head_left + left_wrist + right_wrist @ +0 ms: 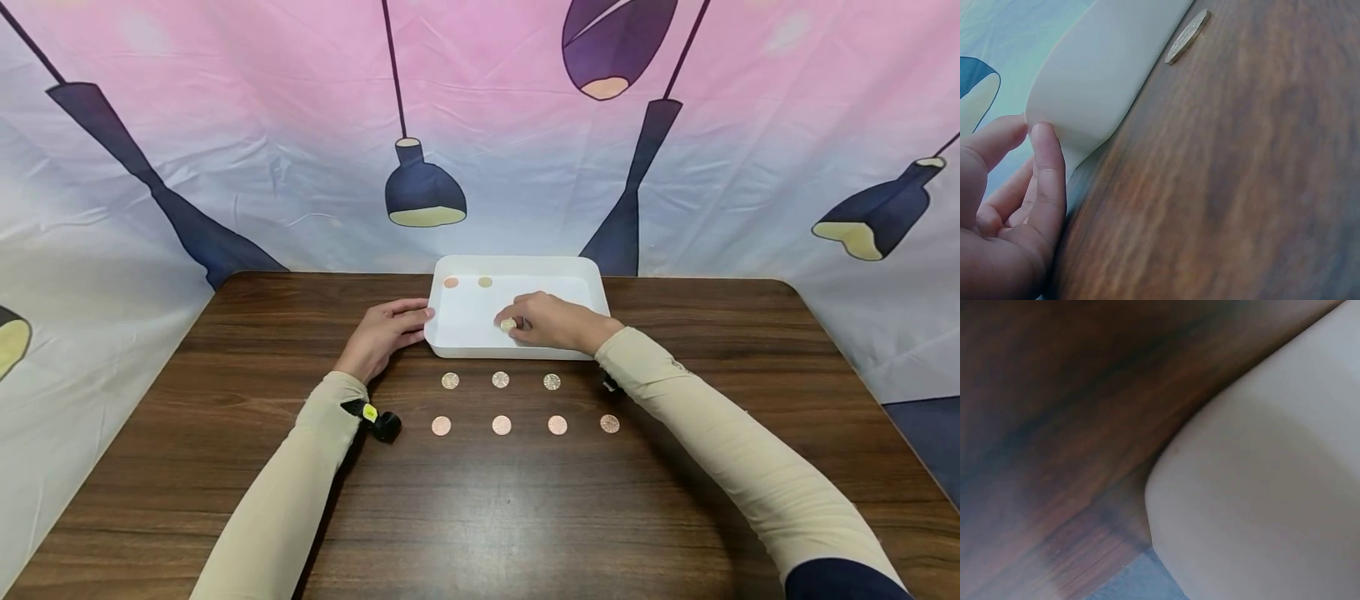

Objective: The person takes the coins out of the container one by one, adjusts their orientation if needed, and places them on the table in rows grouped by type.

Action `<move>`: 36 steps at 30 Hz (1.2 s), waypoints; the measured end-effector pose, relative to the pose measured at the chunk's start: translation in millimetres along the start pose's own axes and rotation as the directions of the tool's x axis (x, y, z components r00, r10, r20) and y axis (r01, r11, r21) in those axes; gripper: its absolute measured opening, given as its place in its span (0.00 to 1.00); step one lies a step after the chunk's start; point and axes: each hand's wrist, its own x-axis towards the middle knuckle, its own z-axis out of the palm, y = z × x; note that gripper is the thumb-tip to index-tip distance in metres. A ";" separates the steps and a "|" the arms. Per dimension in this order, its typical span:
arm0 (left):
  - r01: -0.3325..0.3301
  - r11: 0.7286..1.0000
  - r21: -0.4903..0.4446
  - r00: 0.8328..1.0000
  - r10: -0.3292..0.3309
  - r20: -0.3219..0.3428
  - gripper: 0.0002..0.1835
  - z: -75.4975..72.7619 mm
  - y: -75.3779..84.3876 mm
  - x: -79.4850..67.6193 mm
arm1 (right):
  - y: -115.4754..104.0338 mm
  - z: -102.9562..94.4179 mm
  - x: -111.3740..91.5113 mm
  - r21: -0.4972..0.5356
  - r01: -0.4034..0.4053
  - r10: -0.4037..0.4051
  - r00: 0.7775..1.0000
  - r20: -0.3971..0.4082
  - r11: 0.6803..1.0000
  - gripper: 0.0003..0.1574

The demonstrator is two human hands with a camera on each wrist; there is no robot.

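Note:
My left hand [382,333] is at the left end of a white tray [517,352]; in the left wrist view, thumb and fingertips pinch its rim near the corner. Over the tray floor, my right hand [551,321] pinches a gold-coloured coin [508,325] between thumb and fingers. A copper-coloured coin [451,282] and another gold-coloured coin [485,282] lie in the tray's back left part. In the right wrist view only a rounded tray corner [1241,487] and the table show; the hand is out of sight there.
In front of the tray runs a row of three gold-coloured coins [500,380]. Nearer me is a row of several copper-coloured coins [501,425]. All lie flat on the brown wooden table [495,517]. Behind it hangs a cloth [322,192] printed with lamps.

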 end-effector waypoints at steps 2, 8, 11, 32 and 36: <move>0.000 1.000 0.003 1.000 0.000 0.000 0.31 0.1 -0.2 0.2 | 0.1 -0.1 0.4 0.013 -0.010 0.010 1.000 0.005 1.000 0.16; 0.003 1.000 0.003 1.000 -0.003 -0.001 0.30 -0.2 -0.3 -0.3 | 0.3 -1.1 1.7 0.047 -0.072 0.070 0.997 0.040 0.996 0.18; 0.004 1.000 -0.002 1.000 -0.004 -0.002 0.30 -0.5 -0.3 -0.4 | -0.2 -2.1 2.5 0.049 -0.093 0.090 0.994 0.055 0.994 0.20; 0.005 1.000 0.001 1.000 -0.005 0.005 0.31 -0.9 -2.6 1.1 | -4.1 -6.7 -6.6 -0.150 -0.043 0.046 0.999 0.016 0.988 0.10; 0.003 1.000 0.009 1.000 -0.003 0.005 0.32 -1.4 -1.7 1.9 | -2.9 -8.3 -10.8 -0.087 -0.086 0.085 0.996 -0.010 0.993 0.14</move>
